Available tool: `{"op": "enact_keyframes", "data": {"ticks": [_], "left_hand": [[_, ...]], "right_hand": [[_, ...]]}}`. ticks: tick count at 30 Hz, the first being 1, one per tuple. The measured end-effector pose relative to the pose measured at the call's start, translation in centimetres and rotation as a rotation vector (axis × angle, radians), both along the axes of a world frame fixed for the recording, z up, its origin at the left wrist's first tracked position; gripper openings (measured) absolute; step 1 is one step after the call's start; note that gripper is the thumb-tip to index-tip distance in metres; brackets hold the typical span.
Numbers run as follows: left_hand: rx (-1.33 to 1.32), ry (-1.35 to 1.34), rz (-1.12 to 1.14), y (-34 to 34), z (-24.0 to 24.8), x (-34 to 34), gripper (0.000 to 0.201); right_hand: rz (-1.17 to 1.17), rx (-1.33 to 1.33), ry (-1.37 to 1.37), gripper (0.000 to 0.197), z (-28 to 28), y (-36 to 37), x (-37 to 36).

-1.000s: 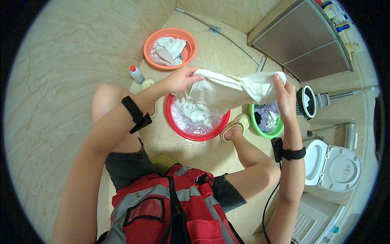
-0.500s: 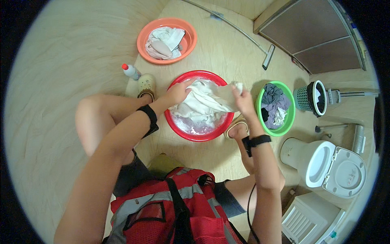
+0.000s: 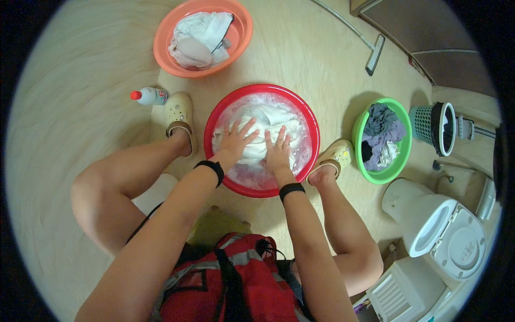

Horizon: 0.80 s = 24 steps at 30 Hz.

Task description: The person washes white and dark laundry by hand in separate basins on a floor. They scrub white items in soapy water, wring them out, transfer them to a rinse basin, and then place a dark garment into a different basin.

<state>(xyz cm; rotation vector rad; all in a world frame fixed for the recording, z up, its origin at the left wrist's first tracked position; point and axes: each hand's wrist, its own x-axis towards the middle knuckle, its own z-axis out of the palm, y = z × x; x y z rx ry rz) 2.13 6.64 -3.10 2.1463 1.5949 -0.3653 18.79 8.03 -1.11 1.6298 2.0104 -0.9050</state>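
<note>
Counting three basins on floor [image 3: 300, 56]: red basin [image 3: 315, 137], orange basin [image 3: 240, 33], green basin [image 3: 360, 134]. One red-capped bottle [image 3: 153, 96], two pale yellow clogs [image 3: 178, 110]. White cloth [image 3: 272, 116] sits inside red basin, bunched in one crumpled heap, wet-looking, suds [image 3: 251, 178] all round; piece count, can't tell! Left grip [image 3: 233, 144] spread, fingers fanned, palm down on cloth. Right grip [image 3: 278, 156] likewise, fingers apart, just beside left, resting on cloth.
</note>
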Motion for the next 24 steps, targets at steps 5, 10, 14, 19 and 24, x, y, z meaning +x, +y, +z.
{"op": "enact_keyframes", "data": {"ticks": [5,10,14,19,24], "left_hand": [[-0.009,-0.018,-0.019,-1.0,-5.2,0.5,0.056],[-0.194,0.039,0.284,-3.0,-9.3,0.0,0.034],[-0.098,0.000,0.093,-1.4,-8.7,0.6,0.021],[0.019,-0.358,0.108,2.8,-1.3,-1.6,0.022],[0.115,-0.459,0.311,1.9,3.4,-3.5,0.020]], "right_hand": [[-0.034,0.221,-0.019,0.062,-4.4,-1.1,0.8],[0.159,-0.148,-0.064,0.058,-6.1,0.3,-0.7],[0.285,-0.281,-0.112,0.029,-6.5,2.5,1.2],[0.111,0.163,0.292,0.022,-3.9,4.7,6.1],[-0.257,0.044,0.432,0.025,3.4,4.1,5.3]]}}
